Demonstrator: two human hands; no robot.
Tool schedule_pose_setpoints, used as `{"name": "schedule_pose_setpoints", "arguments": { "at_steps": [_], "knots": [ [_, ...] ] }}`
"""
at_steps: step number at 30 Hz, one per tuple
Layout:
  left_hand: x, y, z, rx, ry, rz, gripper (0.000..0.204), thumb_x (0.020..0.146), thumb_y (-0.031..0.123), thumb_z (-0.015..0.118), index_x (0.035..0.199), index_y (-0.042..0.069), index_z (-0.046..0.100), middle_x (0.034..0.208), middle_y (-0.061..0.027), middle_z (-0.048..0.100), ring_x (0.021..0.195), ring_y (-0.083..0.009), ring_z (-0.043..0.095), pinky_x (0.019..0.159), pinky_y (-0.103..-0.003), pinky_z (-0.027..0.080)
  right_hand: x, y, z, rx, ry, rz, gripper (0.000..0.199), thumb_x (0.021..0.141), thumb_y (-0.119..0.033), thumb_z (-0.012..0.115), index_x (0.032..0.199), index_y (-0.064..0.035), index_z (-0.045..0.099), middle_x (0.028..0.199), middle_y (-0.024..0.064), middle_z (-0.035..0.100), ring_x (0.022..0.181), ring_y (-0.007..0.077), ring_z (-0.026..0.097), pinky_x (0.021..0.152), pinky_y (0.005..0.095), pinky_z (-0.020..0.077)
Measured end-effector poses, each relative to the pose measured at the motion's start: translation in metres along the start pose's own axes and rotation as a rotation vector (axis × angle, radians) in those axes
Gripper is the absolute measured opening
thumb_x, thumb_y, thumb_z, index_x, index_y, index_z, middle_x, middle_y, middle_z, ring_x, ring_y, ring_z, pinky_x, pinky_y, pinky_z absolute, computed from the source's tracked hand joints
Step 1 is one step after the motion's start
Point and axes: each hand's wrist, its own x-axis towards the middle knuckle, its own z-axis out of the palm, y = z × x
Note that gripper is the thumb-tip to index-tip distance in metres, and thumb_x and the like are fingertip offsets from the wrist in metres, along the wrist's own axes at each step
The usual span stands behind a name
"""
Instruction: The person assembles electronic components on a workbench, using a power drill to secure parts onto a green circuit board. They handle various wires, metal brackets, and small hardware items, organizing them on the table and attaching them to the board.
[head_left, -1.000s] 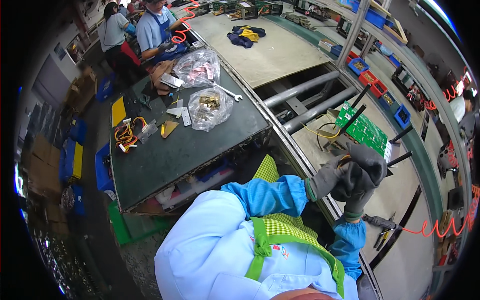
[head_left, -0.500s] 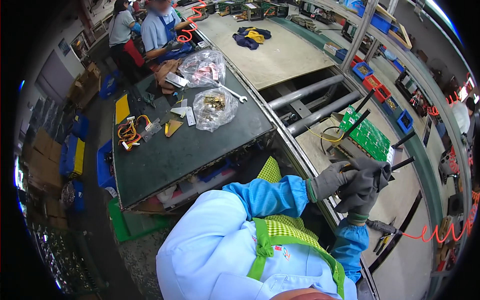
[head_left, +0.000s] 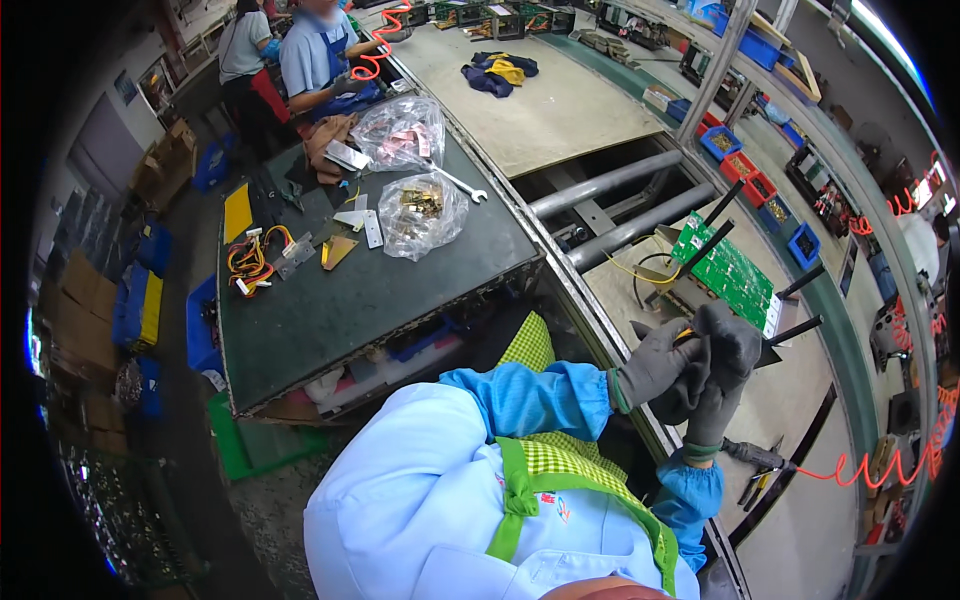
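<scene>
Both of my hands wear grey gloves and meet over the near edge of the workbench. My left hand point(head_left: 652, 372) is closed, with a small yellow bit showing by its fingertips; what it grips is mostly hidden. Against it, my right hand point(head_left: 718, 372) has its fingers bent over, closed around something I cannot make out. Dark grey material bulges below and between the gloves, and I cannot tell whether it is cloth or glove. Just beyond them a green circuit board point(head_left: 728, 270) rests tilted on a metal unit, among several upright black rods.
A corded power screwdriver point(head_left: 752, 455) with a red coiled hose and pliers point(head_left: 757, 488) lie right of my hands. Metal rollers point(head_left: 640, 230) cross a gap in the bench. The dark side table point(head_left: 400, 310) bears bagged parts, a wrench point(head_left: 462, 185) and wires point(head_left: 255, 262). A co-worker point(head_left: 318, 65) stands far left.
My right hand has turned and curled its fingers over toward my left hand; the loose grey material there looks more bunched. My left hand stays nearly in place. The view has shifted slightly.
</scene>
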Motion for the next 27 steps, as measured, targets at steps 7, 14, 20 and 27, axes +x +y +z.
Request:
{"name": "schedule_pose_setpoints", "arguments": {
  "at_steps": [7, 14, 20, 27],
  "knots": [
    [-0.003, 0.01, 0.004, 0.252, 0.002, 0.277, 0.027, 0.091, 0.023, 0.059, 0.106, 0.0, 0.057, 0.086, -0.0127, 0.06, 0.079, -0.0187, 0.059, 0.071, -0.031, 0.048, -0.013, 0.012, 0.005, 0.031, 0.023, 0.175, 0.05, 0.098, -0.036, 0.042, 0.135, -0.0022, 0.041, 0.128, 0.0135, 0.05, 0.115, 0.0235, 0.049, 0.096, 0.0365, 0.0406],
    [0.001, 0.011, 0.005, 0.227, -0.041, 0.275, 0.031, 0.091, 0.028, 0.06, 0.104, 0.0, 0.059, 0.082, -0.0132, 0.063, 0.076, -0.0192, 0.061, 0.067, -0.032, 0.049, -0.011, 0.025, -0.008, -0.602, -0.118, -0.191, 0.06, 0.086, -0.022, 0.055, 0.141, -0.0056, 0.037, 0.137, 0.0146, 0.047, 0.121, 0.0292, 0.048, 0.1, 0.0363, 0.0397],
    [0.001, 0.003, 0.006, 0.165, -0.134, 0.178, 0.036, 0.091, 0.033, 0.059, 0.108, 0.001, 0.058, 0.091, -0.0109, 0.063, 0.085, -0.0162, 0.06, 0.074, -0.03, 0.048, -0.02, 0.013, 0.0, 0.433, 0.065, 0.237, 0.044, 0.095, -0.017, 0.047, 0.135, 0.0001, 0.04, 0.119, 0.0106, 0.056, 0.102, 0.0198, 0.058, 0.087, 0.0302, 0.0489],
    [0.002, -0.002, -0.002, 0.087, -0.211, 0.119, 0.039, 0.092, 0.035, 0.059, 0.113, 0.002, 0.057, 0.1, -0.0068, 0.062, 0.093, -0.0123, 0.056, 0.081, -0.028, 0.047, -0.016, -0.018, -0.007, 0.415, 0.0, 0.366, 0.028, 0.095, -0.02, 0.048, 0.112, 0.0011, 0.054, 0.088, 0.0059, 0.063, 0.077, 0.0185, 0.063, 0.068, 0.0286, 0.0535]
  ]
}}
